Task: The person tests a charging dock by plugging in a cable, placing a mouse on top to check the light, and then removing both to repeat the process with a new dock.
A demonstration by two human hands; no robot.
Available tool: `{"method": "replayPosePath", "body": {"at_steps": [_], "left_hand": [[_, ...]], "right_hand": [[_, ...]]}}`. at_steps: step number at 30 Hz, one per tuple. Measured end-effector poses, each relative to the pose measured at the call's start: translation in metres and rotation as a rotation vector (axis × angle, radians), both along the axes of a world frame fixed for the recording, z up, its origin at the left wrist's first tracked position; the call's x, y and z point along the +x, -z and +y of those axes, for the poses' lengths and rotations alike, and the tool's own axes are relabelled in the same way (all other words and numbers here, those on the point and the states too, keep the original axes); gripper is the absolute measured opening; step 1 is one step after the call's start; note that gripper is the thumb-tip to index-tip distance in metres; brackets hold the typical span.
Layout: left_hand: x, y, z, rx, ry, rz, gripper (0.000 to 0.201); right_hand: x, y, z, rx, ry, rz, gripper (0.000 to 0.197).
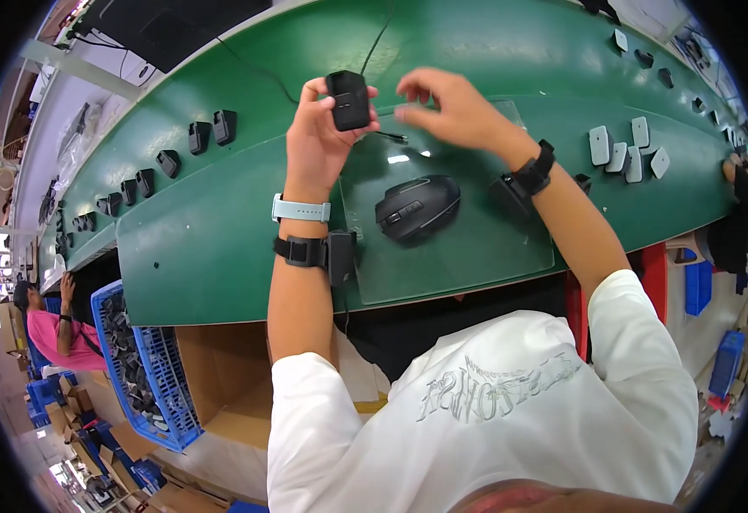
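Raised over the back of the table, my left hand [321, 128] is closed around a small black boxy plastic device [349, 101] with rounded corners and a short light mark on its face. To its right hovers my right hand [452, 107], fingers curved and apart, with nothing seen in them. Just below and between the hands is a cable end with a metal plug [393, 137]. A black computer mouse [417, 209] rests on a clear sheet [468, 261] nearer to me.
Black devices [199, 137] of similar shape stand in a line along the left of the green table [194, 274]. Several white-faced pieces [617, 157] lie at right. A blue crate [164, 376] of black parts and a cardboard box [220, 376] sit below the table's edge. Another person [57, 338] is far left.
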State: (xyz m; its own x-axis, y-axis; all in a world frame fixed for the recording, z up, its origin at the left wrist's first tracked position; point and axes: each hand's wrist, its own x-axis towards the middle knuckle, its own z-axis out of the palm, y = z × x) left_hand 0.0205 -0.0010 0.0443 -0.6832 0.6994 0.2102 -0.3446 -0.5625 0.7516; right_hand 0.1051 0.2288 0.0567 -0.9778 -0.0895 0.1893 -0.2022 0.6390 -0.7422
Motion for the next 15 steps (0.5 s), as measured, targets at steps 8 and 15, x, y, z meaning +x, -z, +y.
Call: {"method": "replayPosePath", "body": {"at_steps": [8, 15], "left_hand": [[-0.011, 0.01, -0.007, 0.008, 0.036, -0.107, 0.02], [0.012, 0.004, 0.016, -0.364, 0.046, 0.142, 0.041]], "right_hand": [[0.004, 0.043, -0.015, 0.122, -0.104, 0.216, 0.023], [0.002, 0.033, 0.005, -0.856, 0.026, -0.001, 0.018]]}}
